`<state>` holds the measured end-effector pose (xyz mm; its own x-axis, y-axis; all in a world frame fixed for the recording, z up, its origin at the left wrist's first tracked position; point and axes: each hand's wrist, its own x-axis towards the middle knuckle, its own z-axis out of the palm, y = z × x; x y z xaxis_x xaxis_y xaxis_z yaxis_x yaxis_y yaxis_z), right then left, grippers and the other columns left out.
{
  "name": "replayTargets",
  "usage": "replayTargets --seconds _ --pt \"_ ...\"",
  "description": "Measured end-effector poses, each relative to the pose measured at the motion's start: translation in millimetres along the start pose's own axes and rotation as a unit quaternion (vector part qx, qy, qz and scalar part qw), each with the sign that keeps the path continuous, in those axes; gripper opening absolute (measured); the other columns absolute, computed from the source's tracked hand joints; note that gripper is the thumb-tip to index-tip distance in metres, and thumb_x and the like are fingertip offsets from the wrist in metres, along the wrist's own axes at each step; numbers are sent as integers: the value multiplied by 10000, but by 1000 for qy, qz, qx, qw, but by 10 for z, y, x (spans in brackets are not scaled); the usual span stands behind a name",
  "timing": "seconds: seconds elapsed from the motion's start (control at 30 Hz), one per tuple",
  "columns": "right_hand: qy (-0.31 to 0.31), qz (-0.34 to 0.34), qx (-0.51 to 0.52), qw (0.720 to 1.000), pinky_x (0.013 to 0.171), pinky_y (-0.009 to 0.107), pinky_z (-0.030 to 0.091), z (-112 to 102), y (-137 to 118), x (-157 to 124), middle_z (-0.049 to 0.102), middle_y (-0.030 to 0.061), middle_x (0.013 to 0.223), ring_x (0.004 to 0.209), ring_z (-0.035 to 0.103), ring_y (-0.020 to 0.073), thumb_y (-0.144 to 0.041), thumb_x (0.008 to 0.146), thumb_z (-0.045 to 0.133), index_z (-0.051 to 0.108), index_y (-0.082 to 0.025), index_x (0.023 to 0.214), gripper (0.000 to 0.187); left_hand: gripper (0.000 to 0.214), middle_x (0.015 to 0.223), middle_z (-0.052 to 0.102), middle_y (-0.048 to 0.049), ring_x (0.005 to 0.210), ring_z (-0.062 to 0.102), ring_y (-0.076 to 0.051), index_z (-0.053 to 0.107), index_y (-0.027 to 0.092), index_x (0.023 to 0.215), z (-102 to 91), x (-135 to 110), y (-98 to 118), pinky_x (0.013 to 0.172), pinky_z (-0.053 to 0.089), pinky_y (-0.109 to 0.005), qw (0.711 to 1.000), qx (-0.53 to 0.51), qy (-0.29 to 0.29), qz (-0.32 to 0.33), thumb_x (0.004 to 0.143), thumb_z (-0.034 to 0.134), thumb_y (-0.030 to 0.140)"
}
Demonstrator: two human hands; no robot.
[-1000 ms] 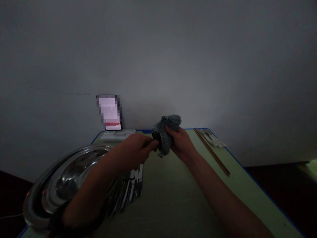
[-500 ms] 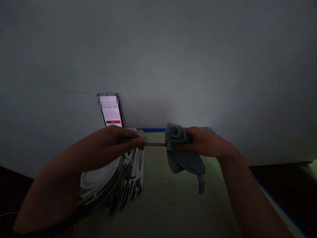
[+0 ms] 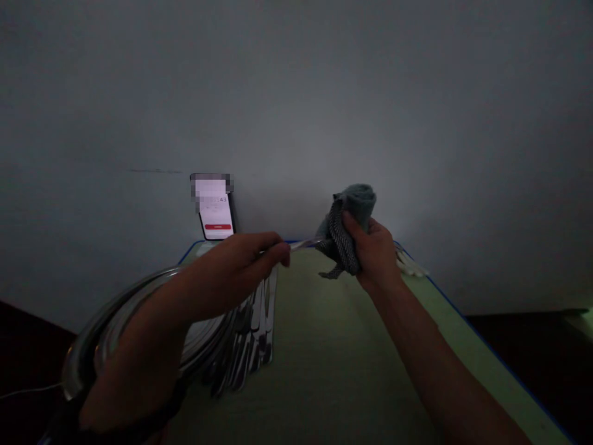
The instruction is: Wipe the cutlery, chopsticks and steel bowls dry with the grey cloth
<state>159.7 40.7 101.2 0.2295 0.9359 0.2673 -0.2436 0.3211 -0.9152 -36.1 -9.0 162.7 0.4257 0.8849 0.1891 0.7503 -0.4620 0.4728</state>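
My left hand (image 3: 245, 259) is closed in a pinch on the handle of a thin metal utensil (image 3: 303, 245). The utensil's far end runs into a bunched grey cloth (image 3: 345, 232). My right hand (image 3: 373, 253) is wrapped round that cloth, held above the far part of the green table (image 3: 324, 358). Which kind of utensil it is stays hidden by the cloth.
Several pieces of metal cutlery (image 3: 252, 334) lie in a row beside a large steel basin (image 3: 130, 334) at the left. A lit phone (image 3: 214, 210) leans on the wall at the back. White gloves (image 3: 410, 262) lie at the far right edge.
Both hands have risen. The cloth, which hung down from my right hand half a second ago, is bunched up again round the utensil's end.
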Motion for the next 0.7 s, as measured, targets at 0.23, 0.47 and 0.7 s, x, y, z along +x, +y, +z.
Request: replayTargets --seconds 0.23,0.47,0.7 --pt "112 99 219 964 670 263 510 223 174 -154 663 22 802 678 605 111 -408 775 564 608 -174 808 240 308 699 615 -28 592 536 -158 568 178 841 363 88 189 554 346 -268 995 97 20 9 906 305 325" --pt "72 139 230 961 717 288 515 271 184 -153 676 31 805 709 621 123 -363 775 574 623 -171 768 198 296 743 628 -30 608 554 -153 551 170 990 496 179 140 564 365 -268 997 72 20 18 915 289 286" --pt "-75 -43 5 996 808 348 480 -134 15 95 684 23 869 789 617 152 -347 700 672 646 -184 873 239 352 647 598 4 563 524 -125 604 169 839 48 32 39 525 363 -235 999 21 -31 -1 888 345 403"
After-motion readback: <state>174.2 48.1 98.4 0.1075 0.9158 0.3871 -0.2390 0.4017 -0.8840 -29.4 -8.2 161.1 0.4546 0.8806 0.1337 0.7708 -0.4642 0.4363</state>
